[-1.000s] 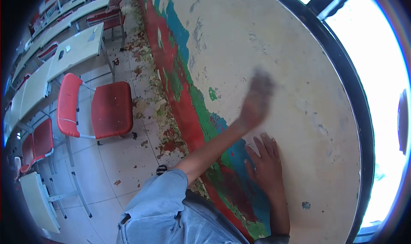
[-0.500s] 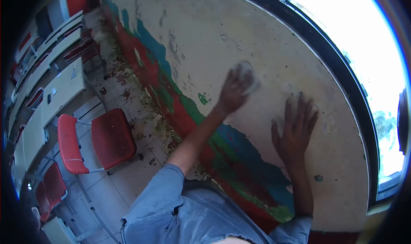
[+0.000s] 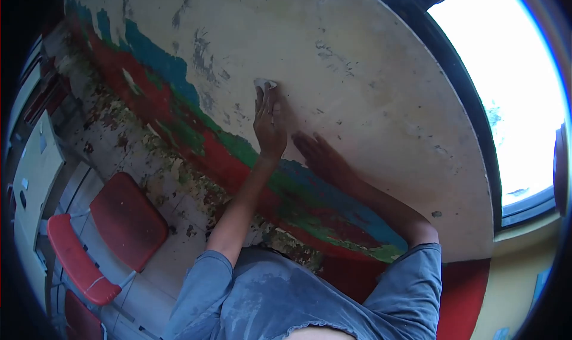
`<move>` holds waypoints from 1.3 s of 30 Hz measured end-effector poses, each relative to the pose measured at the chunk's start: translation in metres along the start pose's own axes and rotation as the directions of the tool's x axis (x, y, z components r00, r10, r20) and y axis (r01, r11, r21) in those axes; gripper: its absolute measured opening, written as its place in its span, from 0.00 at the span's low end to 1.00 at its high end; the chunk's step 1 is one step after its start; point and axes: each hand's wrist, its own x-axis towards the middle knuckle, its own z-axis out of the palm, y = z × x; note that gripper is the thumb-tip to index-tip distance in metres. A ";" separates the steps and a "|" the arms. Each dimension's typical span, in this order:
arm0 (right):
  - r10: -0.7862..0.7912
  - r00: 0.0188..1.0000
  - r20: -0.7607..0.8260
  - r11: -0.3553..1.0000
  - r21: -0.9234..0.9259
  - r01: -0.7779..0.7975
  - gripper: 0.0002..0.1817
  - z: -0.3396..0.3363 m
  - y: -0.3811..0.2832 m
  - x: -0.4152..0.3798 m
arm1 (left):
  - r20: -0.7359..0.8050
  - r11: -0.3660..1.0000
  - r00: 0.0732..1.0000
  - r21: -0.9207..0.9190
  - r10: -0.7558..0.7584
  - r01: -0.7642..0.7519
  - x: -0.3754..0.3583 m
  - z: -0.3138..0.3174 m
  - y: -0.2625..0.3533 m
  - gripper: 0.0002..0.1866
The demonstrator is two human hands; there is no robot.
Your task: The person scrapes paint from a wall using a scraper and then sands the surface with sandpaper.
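My left hand (image 3: 271,128) reaches up the wall (image 3: 381,89) with its fingers pressed over a small whitish piece (image 3: 266,83). The piece lies between my fingertips and the cream paint; it looks thin and folded, but I cannot tell if it is paper or cloth. Lower and to the right, my right hand (image 3: 322,159) is held out at the wall, fingers extended, with nothing in it. Both hands work above a band of peeling blue, green and red paint (image 3: 202,140).
Paint flakes (image 3: 179,173) litter the tiled floor along the wall's base. A red chair (image 3: 128,221) stands at the left, beside a pale table (image 3: 39,167) with small items on it. A dark-framed window (image 3: 471,89) borders the wall on the right.
My view has shifted. My left hand has moved leftward along the wall with the whitish piece, and my right hand has come left and closer to it, from lying spread near the window.
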 end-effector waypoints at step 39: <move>0.565 0.785 -0.255 0.820 0.065 -0.569 0.31 -0.061 0.081 -0.118 | -0.025 0.887 0.890 0.097 0.456 -0.452 0.040 0.072 0.084 0.22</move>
